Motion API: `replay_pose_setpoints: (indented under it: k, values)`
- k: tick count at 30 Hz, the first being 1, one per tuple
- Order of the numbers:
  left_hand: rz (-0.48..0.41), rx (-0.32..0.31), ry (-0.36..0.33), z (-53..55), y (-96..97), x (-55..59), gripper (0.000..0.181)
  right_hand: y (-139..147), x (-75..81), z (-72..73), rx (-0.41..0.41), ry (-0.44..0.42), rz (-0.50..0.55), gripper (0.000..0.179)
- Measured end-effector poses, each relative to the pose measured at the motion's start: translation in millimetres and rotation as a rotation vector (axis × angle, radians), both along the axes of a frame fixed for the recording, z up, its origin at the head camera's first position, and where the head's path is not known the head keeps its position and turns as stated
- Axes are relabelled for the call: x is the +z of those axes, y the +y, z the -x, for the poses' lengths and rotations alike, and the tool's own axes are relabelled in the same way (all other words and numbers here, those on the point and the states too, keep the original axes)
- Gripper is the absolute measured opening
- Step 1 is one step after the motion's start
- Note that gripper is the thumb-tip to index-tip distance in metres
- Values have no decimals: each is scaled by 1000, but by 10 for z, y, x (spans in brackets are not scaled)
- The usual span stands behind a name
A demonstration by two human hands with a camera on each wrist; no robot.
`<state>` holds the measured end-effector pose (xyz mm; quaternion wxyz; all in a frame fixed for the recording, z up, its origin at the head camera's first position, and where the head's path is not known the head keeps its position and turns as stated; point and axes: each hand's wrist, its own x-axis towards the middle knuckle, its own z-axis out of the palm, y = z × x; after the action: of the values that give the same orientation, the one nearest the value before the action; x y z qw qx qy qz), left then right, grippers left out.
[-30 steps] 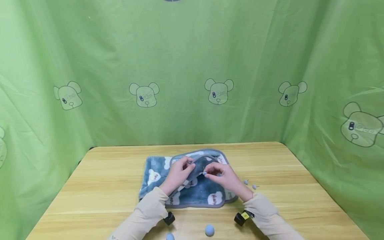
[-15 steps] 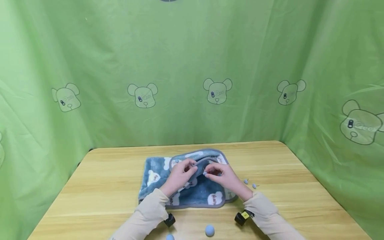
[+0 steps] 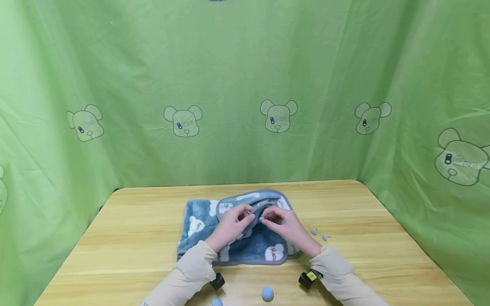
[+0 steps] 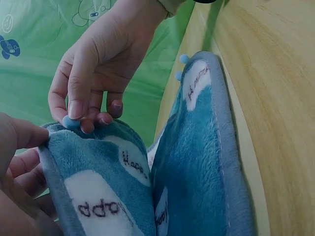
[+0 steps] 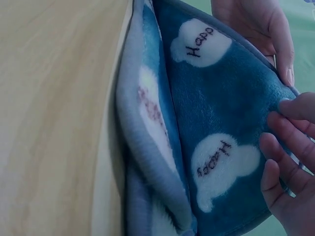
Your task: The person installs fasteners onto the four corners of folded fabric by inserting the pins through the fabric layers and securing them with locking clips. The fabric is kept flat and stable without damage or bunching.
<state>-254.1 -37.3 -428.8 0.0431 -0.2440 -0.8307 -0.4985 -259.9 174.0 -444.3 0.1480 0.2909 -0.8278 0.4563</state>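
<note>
Left hand pinches the blanket, right hand pinches a pin at its edge — apparently unfinished, two loose pins remaining.

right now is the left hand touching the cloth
Touching. The left wrist view shows it plainly: the left hand has a fingertip lying right on the grey edge of the cloth, no gap between.

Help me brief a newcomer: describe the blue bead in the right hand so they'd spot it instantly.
On the wooden table, find the patterned blue blanket. Over it, look at the person's right hand, where the fingers pinch a small blue bead. The two blue-headed pins to the right lie on the table; this one is held.
</note>
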Motion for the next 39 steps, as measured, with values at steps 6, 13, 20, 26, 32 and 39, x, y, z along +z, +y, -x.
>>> replay_pose_setpoints:
  k: [6, 13, 20, 26, 32, 39]
  values:
    - [5, -12, -5, 2, 15, -15, 19, -29, -4, 1, -66, 159, -32, 21]
    - [3, -24, -40, -7, 29, -19, 16, -56, 2, 5, -206, 276, -118, 60]
    - [1, -29, -51, -17, 37, -19, 16, -45, 14, -9, -188, 107, -141, 57]
    - [17, -30, -53, -19, 48, -27, 14, -50, -13, -8, -199, 87, -116, 39]
    - [34, -38, -26, -25, 51, -26, 16, -53, -39, -7, -194, 137, -107, 29]
    - [45, -48, 1, -38, 63, -32, 14, -38, -64, 5, -188, 177, -79, 24]
